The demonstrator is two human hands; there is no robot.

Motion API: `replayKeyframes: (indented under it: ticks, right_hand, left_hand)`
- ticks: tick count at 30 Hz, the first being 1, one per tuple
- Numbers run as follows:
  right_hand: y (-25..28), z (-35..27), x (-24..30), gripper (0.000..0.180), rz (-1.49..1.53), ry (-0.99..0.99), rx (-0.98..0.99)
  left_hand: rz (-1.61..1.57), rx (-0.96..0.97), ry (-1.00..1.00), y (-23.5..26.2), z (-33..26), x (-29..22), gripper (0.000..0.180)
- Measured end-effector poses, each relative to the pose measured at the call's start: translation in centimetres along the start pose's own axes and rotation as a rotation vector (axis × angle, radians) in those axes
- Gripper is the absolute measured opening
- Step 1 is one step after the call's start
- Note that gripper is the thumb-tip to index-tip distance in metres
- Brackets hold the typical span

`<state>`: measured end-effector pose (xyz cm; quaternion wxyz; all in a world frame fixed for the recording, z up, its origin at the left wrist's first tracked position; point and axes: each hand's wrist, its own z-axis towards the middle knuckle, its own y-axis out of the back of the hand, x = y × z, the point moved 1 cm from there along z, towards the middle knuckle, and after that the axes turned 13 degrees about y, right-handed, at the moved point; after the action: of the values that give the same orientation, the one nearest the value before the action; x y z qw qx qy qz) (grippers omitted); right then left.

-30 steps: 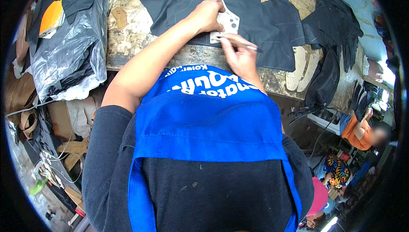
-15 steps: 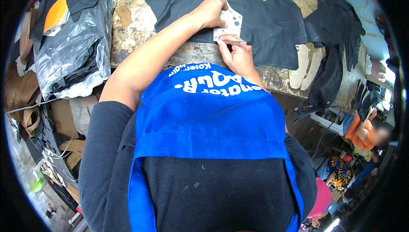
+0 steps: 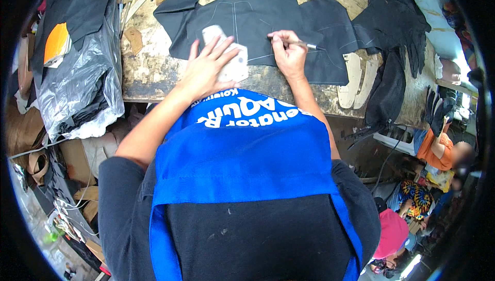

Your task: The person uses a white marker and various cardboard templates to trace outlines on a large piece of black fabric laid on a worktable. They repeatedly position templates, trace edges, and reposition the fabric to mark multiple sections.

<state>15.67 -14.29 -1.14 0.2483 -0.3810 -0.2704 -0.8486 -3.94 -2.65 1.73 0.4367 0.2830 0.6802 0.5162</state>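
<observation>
A piece of black leather (image 3: 268, 2) with thin pale outlines drawn on it lies across the worktable. My left hand (image 3: 205, 69) lies with spread fingers on a white pattern template (image 3: 238, 68) with dark spots. The template sits tilted over the leather's near edge, slightly blurred and partly hidden by the fingers. To its right, my right hand (image 3: 290, 59) is closed around a slim pen (image 3: 312, 47), whose dark end points right. This hand is over the leather, apart from the template.
Two pale strip-shaped templates (image 3: 350, 82) lie right of the leather. More black leather (image 3: 389, 20) hangs over the table's right side. Pens and a brown scrap (image 3: 133, 40) lie at the left, beside a clear plastic bag (image 3: 77, 85). Other people, one in orange (image 3: 435, 149), are at far right.
My left hand has moved the template left and toward me, tilting it and uncovering drawn lines on the leather. My right hand, still with the pen, has come away from the template.
</observation>
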Motion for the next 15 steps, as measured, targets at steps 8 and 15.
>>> replayKeyframes:
  ticks: [8, 15]
  right_hand:
    - [0.2, -0.1, -0.5, 0.006, -0.118, 0.123, 0.068]
    - [0.0, -0.4, -0.6, 0.007, -0.129, 0.086, 0.043]
  left_hand:
    - [-0.159, -0.098, 0.153, -0.7, -2.6, 1.7, 0.090]
    - [-0.188, -0.092, 0.169, -0.4, -2.6, 1.6, 0.086]
